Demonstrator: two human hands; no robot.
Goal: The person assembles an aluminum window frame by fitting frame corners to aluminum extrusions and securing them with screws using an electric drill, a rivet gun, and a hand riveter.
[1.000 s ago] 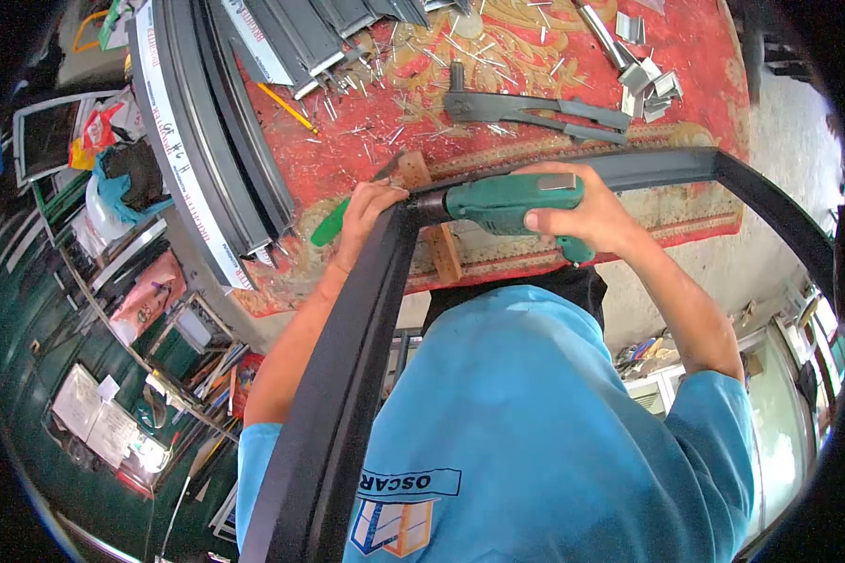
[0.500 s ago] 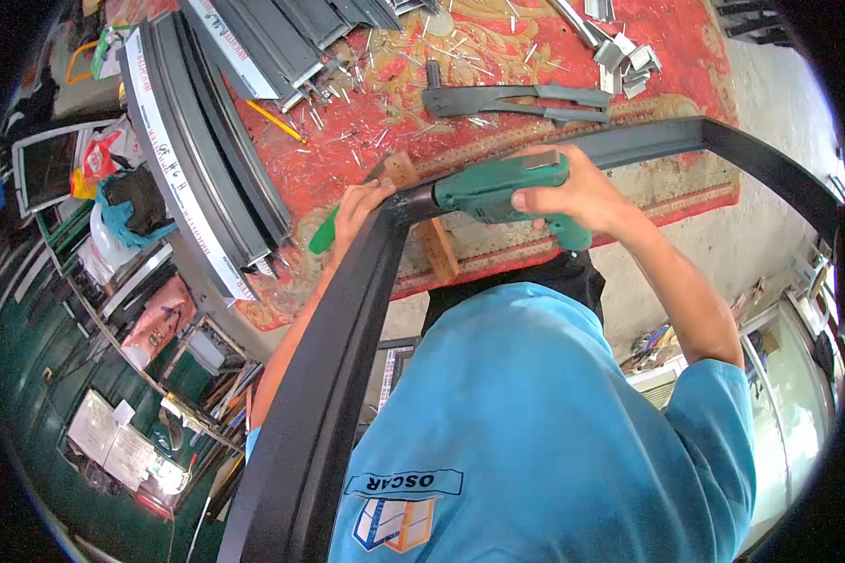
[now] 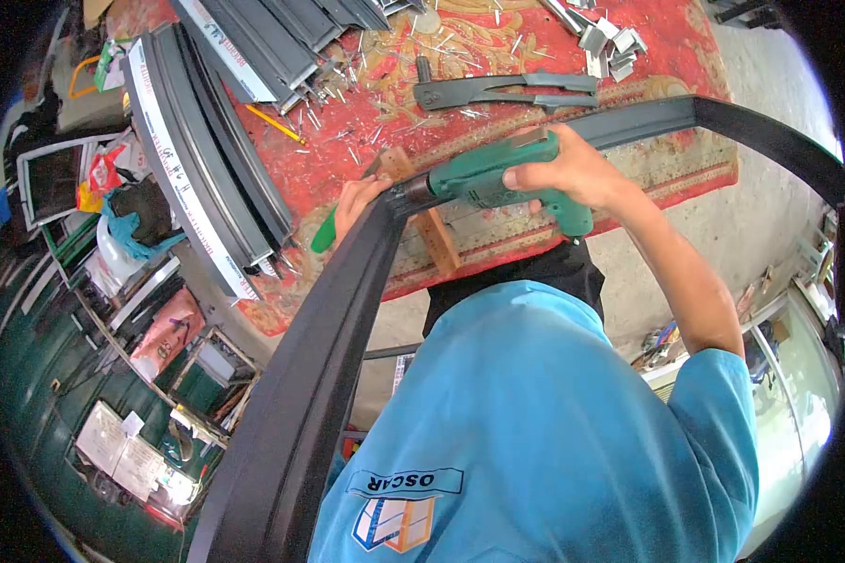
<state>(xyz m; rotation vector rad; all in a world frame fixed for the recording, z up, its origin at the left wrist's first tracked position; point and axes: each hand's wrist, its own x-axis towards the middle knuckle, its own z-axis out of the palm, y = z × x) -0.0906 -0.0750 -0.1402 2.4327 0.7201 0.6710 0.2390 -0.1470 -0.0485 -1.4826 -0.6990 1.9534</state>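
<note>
A: What covers the tabletop (image 3: 685,188)?

B: A red patterned cloth, littered with rivets; a hand riveter (image 3: 498,91) lies at 12 o'clock, and grey profiles (image 3: 207,178) slant at 10 o'clock. Cluttered shelves stand at 8 o'clock.

A: And the drill (image 3: 498,178)?

B: The right hand (image 3: 573,174) has its fingers clenched round it. Its long axis runs 3 to 9 o'clock, nose toward 9, meeting the corner of the dark frame (image 3: 319,375). The left hand (image 3: 352,202) grips that corner, near a green-handled screwdriver (image 3: 324,230).
</note>
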